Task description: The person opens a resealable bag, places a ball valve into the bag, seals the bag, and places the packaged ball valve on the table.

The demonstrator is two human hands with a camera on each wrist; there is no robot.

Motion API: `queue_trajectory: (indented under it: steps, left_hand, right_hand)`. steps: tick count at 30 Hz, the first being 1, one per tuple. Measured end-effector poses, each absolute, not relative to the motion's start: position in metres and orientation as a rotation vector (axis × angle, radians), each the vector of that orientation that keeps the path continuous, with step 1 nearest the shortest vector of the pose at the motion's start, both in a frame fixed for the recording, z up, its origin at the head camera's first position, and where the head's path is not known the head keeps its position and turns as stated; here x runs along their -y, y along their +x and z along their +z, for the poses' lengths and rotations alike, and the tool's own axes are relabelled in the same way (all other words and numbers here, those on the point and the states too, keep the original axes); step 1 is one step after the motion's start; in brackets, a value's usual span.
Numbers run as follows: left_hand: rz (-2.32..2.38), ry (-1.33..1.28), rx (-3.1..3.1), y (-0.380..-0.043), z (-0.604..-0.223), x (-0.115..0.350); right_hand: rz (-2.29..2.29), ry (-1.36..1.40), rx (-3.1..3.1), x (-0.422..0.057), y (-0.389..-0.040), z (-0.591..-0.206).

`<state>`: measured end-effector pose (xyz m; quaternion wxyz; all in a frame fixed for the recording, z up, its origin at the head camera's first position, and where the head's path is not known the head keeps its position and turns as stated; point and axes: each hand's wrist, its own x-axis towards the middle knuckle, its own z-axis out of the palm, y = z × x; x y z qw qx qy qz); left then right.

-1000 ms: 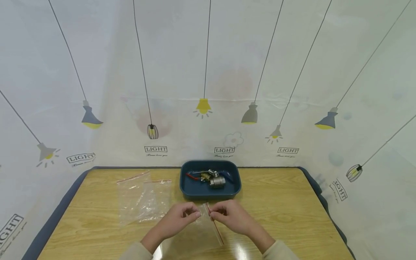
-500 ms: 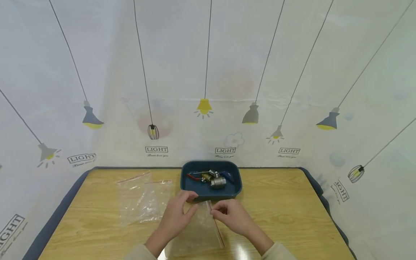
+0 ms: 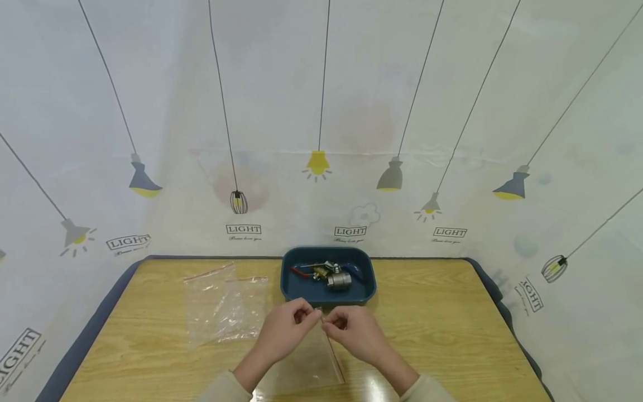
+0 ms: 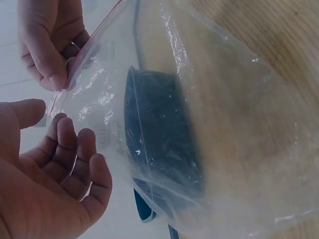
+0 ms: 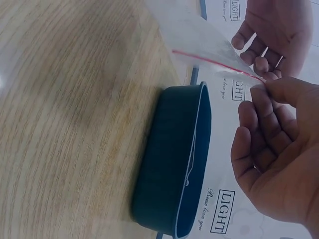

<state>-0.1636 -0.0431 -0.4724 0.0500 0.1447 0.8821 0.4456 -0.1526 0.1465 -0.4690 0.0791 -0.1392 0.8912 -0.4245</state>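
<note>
Between both hands a clear zip-lock bag [image 3: 307, 360] with a red seal strip hangs slanted over the table. My right hand [image 3: 358, 333] pinches its sealed edge between thumb and forefinger, the other fingers curled. My left hand [image 3: 282, 330] has thumb and forefinger at the top corner of the same edge, appearing to pinch it; the left wrist view shows its other fingers loosely bent. The bag [image 4: 239, 129] looks flat, with the tray showing through it. Just beyond the hands stands a blue tray [image 3: 363, 291] holding ball valves: a silver body [image 3: 339, 281], brass parts and a red lever [image 3: 301, 273].
Left of the hands, two more clear zip-lock bags, one [image 3: 206, 310] partly under or over another [image 3: 253, 301], lie flat on the wooden table [image 3: 442, 329]. A white curtain-like sheet [image 3: 281, 195] printed with lamps surrounds the table's back and sides.
My left hand, spread and off the bag half a second ago, has come in to the right, its thumb and forefinger closing at the bag's corner. The right hand keeps its pinch.
</note>
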Motion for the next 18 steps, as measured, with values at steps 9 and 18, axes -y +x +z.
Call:
queue_trajectory:
  steps: [9, 18]
  left_hand:
    - [1.451, 0.431, -2.585, -0.1629, -0.4738, 0.0448]
    - [1.496, 0.391, -2.576, -0.1586, -0.4707, 0.0433]
  right_hand:
    - [-1.211, -0.453, -2.736, -0.1421, -0.1517, -0.4733]
    - [-1.177, -0.451, -2.779, -0.1386, -0.1506, -0.4726]
